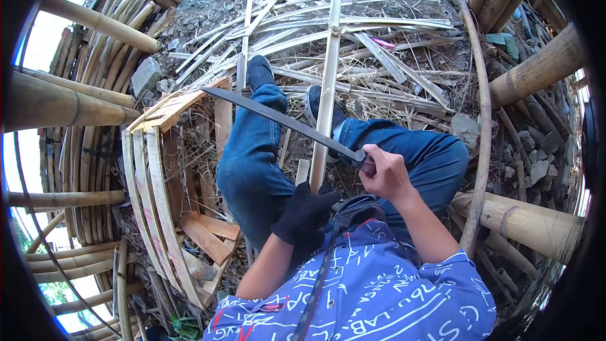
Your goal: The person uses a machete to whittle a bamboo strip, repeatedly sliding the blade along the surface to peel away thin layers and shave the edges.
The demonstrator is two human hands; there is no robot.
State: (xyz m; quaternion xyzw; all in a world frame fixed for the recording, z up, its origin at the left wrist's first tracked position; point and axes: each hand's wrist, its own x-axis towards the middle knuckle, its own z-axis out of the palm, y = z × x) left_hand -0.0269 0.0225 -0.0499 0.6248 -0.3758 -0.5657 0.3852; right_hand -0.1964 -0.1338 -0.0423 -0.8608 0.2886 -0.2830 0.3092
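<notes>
My left hand, in a black glove, is wrapped around the near end of a long split bamboo strip. The strip runs away from me between my legs, over the ground. My bare right hand grips the handle of a machete. Its long dark blade points to the upper left and crosses over the strip, a little beyond my gloved hand. The underside of the left hand's grip is hidden.
On my left stands a wooden crate with slatted sides. Split bamboo strips and shavings litter the ground ahead. Thick bamboo poles stick in from both sides, a thin pole lies right, and stones sit beside it.
</notes>
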